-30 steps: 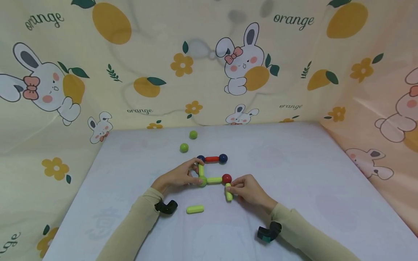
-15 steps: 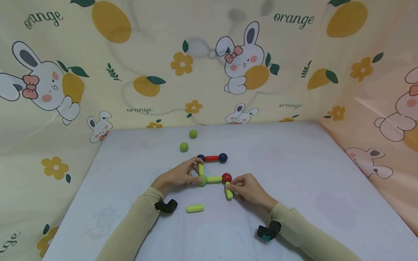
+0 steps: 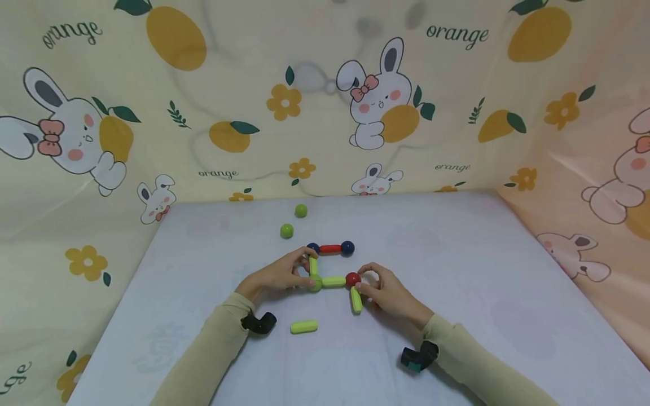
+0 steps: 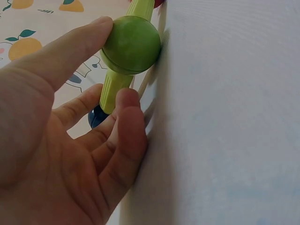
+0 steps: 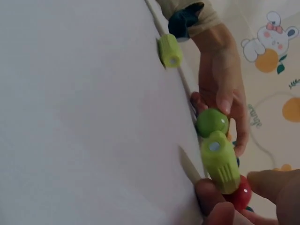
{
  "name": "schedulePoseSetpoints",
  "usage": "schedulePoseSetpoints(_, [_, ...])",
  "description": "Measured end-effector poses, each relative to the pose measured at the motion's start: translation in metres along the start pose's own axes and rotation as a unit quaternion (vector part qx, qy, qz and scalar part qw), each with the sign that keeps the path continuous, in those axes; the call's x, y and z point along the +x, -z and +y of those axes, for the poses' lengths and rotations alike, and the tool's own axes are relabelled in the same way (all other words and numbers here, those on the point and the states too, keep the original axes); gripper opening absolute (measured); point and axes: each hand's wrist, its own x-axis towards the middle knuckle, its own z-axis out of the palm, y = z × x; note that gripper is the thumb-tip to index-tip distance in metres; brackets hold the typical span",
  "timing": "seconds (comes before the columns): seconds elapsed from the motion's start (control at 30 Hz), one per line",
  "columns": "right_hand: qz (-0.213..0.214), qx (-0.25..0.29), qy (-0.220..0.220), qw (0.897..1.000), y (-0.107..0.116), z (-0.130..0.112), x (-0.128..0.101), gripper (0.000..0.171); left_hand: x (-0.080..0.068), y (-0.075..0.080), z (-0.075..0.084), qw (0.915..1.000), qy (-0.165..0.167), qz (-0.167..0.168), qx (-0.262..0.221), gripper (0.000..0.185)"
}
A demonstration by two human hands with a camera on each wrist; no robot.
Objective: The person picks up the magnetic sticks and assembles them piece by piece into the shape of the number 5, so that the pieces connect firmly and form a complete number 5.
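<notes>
A chain of magnetic balls and rods lies mid-table in the head view. My left hand (image 3: 281,273) holds its left corner, thumb on the green ball (image 4: 131,45) and fingers around the yellow-green rod (image 4: 116,89) and a dark blue ball (image 4: 97,116). From the green ball another yellow-green rod (image 3: 333,282) runs to the red ball (image 3: 352,279). My right hand (image 3: 390,293) pinches that red ball between thumb and index finger. A further yellow-green rod (image 5: 220,164), with a silver disc at its end, sticks out from the red ball toward me.
A red rod (image 3: 330,248) joins two dark blue balls, the right one (image 3: 347,248) uncovered. Two loose green balls (image 3: 286,230) lie farther back. One loose yellow-green rod (image 3: 303,327) lies in front, on the white table cover (image 3: 457,254). A printed curtain stands behind.
My right fingers have shifted from the yellow-green rod nearest me up to the red ball, the index finger now arched over its side. The left hand stays in place.
</notes>
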Motion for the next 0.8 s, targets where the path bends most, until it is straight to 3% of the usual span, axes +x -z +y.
schedulePoseSetpoints(0.1, [-0.032,-0.014,-0.009,0.999,0.005,-0.002,0.005,0.041,0.000,0.000,0.001,1.0000,0.003,0.000,0.000,0.060])
schedulePoseSetpoints(0.23, [-0.078,-0.023,-0.005,0.997,0.013,-0.004,0.016,0.038,-0.001,0.000,0.001,1.0000,0.004,-0.002,-0.001,0.061])
schedulePoseSetpoints(0.57, [-0.139,-0.002,0.014,0.990,0.020,0.003,0.039,0.040,-0.005,0.002,-0.003,0.9999,0.011,0.004,0.003,0.061])
schedulePoseSetpoints(0.8, [-0.142,0.004,0.009,0.990,0.027,0.010,0.037,0.043,-0.002,0.000,-0.002,1.0000,0.001,-0.003,0.001,0.062])
